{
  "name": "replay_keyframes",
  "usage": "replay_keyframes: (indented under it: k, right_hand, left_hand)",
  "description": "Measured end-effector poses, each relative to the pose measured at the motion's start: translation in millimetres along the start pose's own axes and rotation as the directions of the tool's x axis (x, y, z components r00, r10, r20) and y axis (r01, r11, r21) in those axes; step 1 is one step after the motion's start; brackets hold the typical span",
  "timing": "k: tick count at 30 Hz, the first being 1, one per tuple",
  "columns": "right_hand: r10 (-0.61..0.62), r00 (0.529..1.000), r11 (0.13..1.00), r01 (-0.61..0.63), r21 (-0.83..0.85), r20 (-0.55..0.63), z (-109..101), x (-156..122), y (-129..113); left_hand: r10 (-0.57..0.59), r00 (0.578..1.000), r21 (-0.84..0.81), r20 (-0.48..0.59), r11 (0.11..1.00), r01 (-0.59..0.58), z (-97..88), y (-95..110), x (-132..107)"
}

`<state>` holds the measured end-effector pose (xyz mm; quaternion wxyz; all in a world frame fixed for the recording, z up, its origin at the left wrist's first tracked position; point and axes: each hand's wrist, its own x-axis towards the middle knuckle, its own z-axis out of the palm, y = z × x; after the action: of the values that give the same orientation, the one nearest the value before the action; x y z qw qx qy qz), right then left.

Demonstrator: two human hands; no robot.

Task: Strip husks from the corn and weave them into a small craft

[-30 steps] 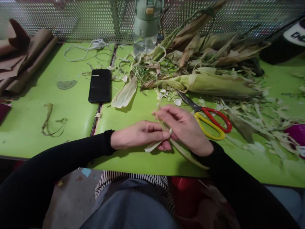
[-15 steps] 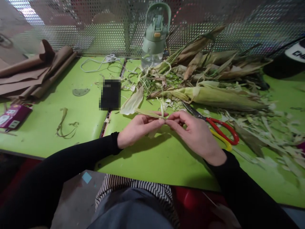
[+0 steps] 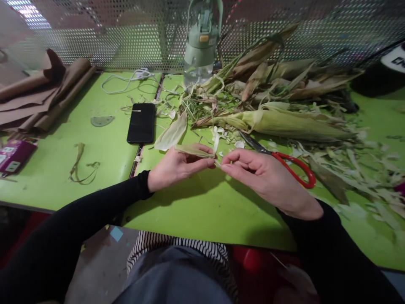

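My left hand (image 3: pixel 180 164) pinches a pale green corn husk strip (image 3: pixel 193 151) between thumb and fingers, above the green table. A narrow whitish end of the strip sticks up past the fingertips. My right hand (image 3: pixel 259 171) is closed at the strip's right end, thumb against forefinger, a small gap from the left fingertips. Red-handled scissors (image 3: pixel 294 165) lie just beyond my right hand, their blades pointing to the upper left. A loose flat husk leaf (image 3: pixel 172 133) rests behind my left hand.
Whole husks (image 3: pixel 294 124) and shreds heap at the back right. A water bottle (image 3: pixel 200 55) stands by the perforated screen. A black phone (image 3: pixel 141 123) lies left of centre. Brown paper (image 3: pixel 60 95), a white cable (image 3: pixel 122 82) and a purple box (image 3: pixel 15 156) are farther left.
My right hand has drawn a little to the right, away from the left fingertips, opening a gap along the strip. My left hand keeps its pinch. The view has shifted slightly.
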<state>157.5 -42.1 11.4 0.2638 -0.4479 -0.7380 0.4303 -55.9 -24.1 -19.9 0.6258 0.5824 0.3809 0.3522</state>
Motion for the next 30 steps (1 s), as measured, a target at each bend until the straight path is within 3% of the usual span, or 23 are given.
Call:
replay_keyframes:
  k: [3, 5, 7, 9, 14, 20, 26, 28, 30]
  right_hand:
    - [-0.027, 0.998, 0.994, 0.022, -0.111, -0.05, 1.4, 3.0, 7.1]
    - [-0.086, 0.986, 0.962, 0.044, -0.27, -0.144, 2.5, 5.6, 12.2]
    - [-0.193, 0.949, 0.897, 0.068, -0.436, -0.25, 3.8, 7.8, 15.9]
    - [-0.27, 0.921, 0.847, 0.088, -0.525, -0.281, 6.1, 9.0, 17.7]
    - [-0.276, 0.942, 0.868, 0.16, -0.47, -0.189, 18.2, 9.3, 18.7]
    - [-0.221, 0.942, 0.896, 0.095, -0.434, -0.252, 20.1, 8.8, 19.1]
    - [-0.048, 0.986, 0.958, -0.001, -0.288, -0.162, 8.5, 9.3, 19.0]
    - [-0.088, 0.983, 0.947, 0.032, -0.319, -0.163, 9.0, 9.3, 20.8]
    - [-0.206, 0.964, 0.9, 0.121, -0.418, -0.165, 11.8, 8.7, 22.3]
  left_hand:
    - [-0.057, 0.995, -0.085, 0.084, 0.994, 0.064, -2.3, 0.8, 1.5]
    - [-0.067, 0.991, -0.141, 0.113, 0.986, 0.083, -3.7, 0.5, 1.9]
    - [-0.057, 0.995, -0.18, 0.087, 0.981, 0.072, -4.5, 0.2, 2.0]
    - [-0.047, 0.998, -0.185, 0.039, 0.981, 0.054, -4.4, 0.4, 2.2]
    - [-0.074, 0.996, -0.013, -0.053, 0.997, 0.074, -0.8, 1.9, 2.3]
    - [-0.084, 0.996, 0.192, -0.038, 0.977, 0.09, 3.6, 3.2, 1.5]
    - [-0.151, 0.989, 0.146, -0.009, 0.978, 0.151, 3.0, 5.2, 3.2]
    - [-0.117, 0.993, 0.174, 0.007, 0.978, 0.114, 1.9, 4.3, 2.3]
    - [-0.06, 0.998, 0.183, 0.024, 0.982, 0.055, 0.9, 1.9, 1.1]
